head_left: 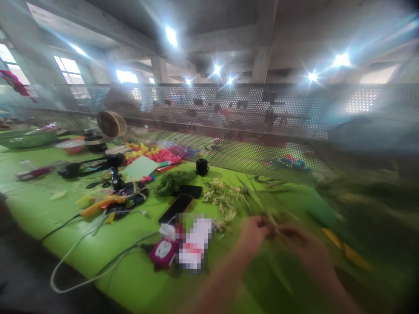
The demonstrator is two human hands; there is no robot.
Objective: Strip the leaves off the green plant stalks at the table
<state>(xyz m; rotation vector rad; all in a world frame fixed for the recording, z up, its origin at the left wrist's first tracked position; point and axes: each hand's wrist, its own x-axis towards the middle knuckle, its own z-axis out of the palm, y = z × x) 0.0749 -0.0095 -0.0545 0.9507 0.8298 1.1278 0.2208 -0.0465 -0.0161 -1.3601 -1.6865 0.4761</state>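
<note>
My left hand (254,234) is closed, thumb and fingers pinched together over the green table (229,279). Close beside it on the right is my right hand (299,244), also closed and somewhat blurred. Between the two hands runs a long, thin green leaf-like strip (279,270), which both seem to grip near its middle. Its lower end hangs toward me. Beyond my left hand lies a loose pile of pale yellow-green flower-like pieces (225,198). Long green blades (253,189) stretch away behind the hands.
Left of my hands lie a phone (176,209), a purple power socket (163,253) with white cable, and a green yarn bundle (173,182). A black spool (202,166), pink pieces (165,155) and a fan (111,124) sit farther back. A perforated screen (209,109) crosses behind.
</note>
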